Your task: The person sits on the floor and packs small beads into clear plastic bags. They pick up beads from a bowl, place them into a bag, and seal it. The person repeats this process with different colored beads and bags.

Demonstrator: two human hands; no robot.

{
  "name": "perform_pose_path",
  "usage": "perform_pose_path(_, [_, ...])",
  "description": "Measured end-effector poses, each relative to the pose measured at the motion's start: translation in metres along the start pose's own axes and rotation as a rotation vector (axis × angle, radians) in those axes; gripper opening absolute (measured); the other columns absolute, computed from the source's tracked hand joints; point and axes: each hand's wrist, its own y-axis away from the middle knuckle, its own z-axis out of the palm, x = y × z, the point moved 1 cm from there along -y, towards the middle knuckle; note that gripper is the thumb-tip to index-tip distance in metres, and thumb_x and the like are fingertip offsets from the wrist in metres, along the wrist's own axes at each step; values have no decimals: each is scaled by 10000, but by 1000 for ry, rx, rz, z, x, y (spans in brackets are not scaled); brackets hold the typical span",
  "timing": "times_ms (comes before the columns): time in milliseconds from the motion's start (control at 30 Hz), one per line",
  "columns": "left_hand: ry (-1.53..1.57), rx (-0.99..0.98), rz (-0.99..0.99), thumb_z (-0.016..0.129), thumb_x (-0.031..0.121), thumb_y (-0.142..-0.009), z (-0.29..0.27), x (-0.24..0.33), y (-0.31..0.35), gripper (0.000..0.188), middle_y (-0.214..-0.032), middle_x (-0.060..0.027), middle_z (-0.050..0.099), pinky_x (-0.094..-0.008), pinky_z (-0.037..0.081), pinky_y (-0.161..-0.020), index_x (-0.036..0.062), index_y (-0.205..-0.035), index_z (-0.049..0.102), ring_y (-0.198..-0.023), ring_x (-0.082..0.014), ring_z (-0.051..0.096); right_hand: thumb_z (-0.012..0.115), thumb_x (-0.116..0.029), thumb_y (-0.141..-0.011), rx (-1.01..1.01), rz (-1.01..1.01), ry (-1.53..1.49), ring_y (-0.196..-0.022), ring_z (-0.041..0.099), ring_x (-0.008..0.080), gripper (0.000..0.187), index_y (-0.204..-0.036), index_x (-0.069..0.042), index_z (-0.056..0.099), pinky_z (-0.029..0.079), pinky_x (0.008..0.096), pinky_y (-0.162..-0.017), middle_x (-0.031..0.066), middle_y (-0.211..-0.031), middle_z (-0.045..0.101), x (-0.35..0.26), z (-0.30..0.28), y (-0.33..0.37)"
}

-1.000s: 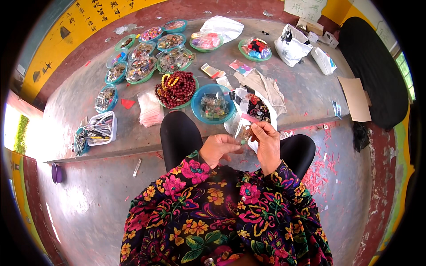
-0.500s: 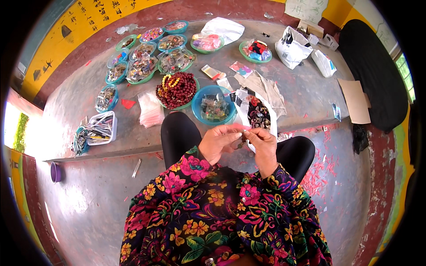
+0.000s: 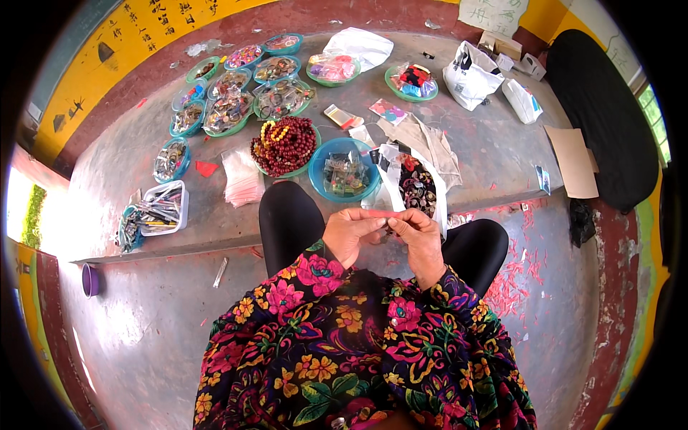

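Both my hands meet above my lap, in front of the platform edge. My left hand (image 3: 347, 233) and my right hand (image 3: 419, 242) are closed, thumbs and fingers pinching a thin pink strip (image 3: 381, 213) that runs between them. Whatever hangs below the strip is mostly hidden by my fingers. Just beyond my right hand, a white bag (image 3: 439, 188) stands open with dark and red small pieces (image 3: 416, 185) inside. To its left is a blue basin (image 3: 319, 188) holding small clear packets (image 3: 347, 175).
A basket of dark red bead strings (image 3: 290, 152) and a stack of pinkish clear plastic bags (image 3: 244, 176) lie left. Several basins of packets (image 3: 228, 111) stand farther back. A white tray of pens or tools (image 3: 185, 208) sits far left; pink scraps (image 3: 512, 287) litter the floor right.
My fingers have drawn closer along the pink strip, which now lies level between them. A small dangling piece seen under my hands before is now hidden.
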Motion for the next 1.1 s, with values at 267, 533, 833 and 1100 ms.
perform_pose_path(267, [38,-48,-42,580,34,-849,-4,-3,0,157,-944,-115,637,-256,518,-705,-40,-985,611,-802,-155,616,632,-61,-830,-3,12,25,-636,490,37,71,-864,0,632,396,181,-580,-20,-737,594,-4,1,1])
perform_pose_path(533, [18,-44,8,528,206,-913,0,-5,2,285,-1000,-107,625,-284,515,-762,-37,-1049,586,-891,-164,607,599,-116,-866,-21,-63,105,-652,485,35,124,-905,-1,626,391,183,-587,-13,-763,612,2,-2,-1])
perform_pose_path(833, [-97,-47,64,438,202,-953,2,-6,3,308,-1046,-119,613,-298,510,-796,-45,-1084,566,-913,-177,611,628,-32,-819,6,-54,159,-648,506,38,69,-882,-3,629,410,185,-560,-14,-745,604,-5,4,1])
perform_pose_path(1100, [-112,-25,83,424,170,-956,3,-9,4,274,-1034,-118,614,-308,512,-812,-39,-1071,559,-920,-180,613,632,-21,-813,20,-87,162,-629,498,32,33,-837,-1,623,408,187,-544,-23,-730,594,1,-2,1])
